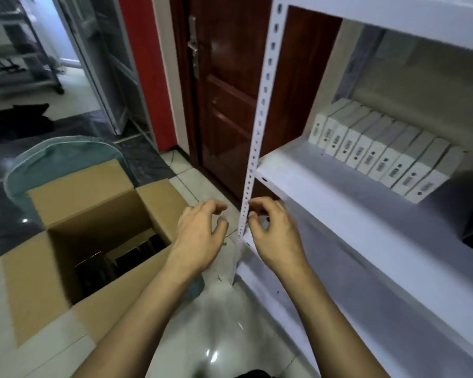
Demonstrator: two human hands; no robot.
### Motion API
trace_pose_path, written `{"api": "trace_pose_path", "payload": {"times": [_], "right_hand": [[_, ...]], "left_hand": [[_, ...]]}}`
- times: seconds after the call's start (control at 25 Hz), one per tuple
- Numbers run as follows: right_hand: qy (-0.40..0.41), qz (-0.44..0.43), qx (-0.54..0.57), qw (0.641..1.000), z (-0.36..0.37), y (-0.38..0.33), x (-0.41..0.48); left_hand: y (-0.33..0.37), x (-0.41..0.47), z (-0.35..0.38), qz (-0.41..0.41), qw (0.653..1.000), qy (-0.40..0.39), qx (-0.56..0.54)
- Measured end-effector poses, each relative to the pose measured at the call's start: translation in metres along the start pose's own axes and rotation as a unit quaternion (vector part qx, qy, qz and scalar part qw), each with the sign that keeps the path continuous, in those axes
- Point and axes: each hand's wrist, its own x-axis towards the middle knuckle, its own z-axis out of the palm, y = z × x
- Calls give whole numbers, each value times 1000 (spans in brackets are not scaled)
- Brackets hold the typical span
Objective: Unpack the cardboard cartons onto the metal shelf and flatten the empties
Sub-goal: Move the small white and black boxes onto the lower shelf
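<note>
Right, both hands empty, so next is a reach into the carton, my read.

- left hand (202,230): fingers loosely curled, thumb near the fingertips, holding nothing.
- right hand (273,230): same loose curl, nothing in it. Its fingertips sit just beside the shelf's perforated upright (259,110); cannot tell if they touch it.
- carton (80,192): open, flaps folded out, standing on the floor (224,336). It lies to the left of the left hand and below it; the left wrist crosses the carton's near-right rim in view.
- Contents (126,255): dark items low inside, at the corner nearest the left hand. Too dark and blurred to say what they are or which way their long axis runs.
- metal shelf (325,186): to the right of the right hand, and further out. White boxes (379,156) stand on edge in 1 row at the back, label ends out, with bare shelf in front of them.

Key relation: the left hand is nearer the carton, the right hand nearer the shelf. Likely left goes down and left for the pick, then across to the shelf. Carton is not empty, so flattening waits.
</note>
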Motion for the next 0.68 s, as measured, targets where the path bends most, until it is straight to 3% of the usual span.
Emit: {"api": "trace_pose_path", "payload": {"times": [0.68], "right_hand": [[-186,-86,14,979,188,-89,-1]], "left_hand": [[-177,-81,-105,-221,971,93,-15]]}}
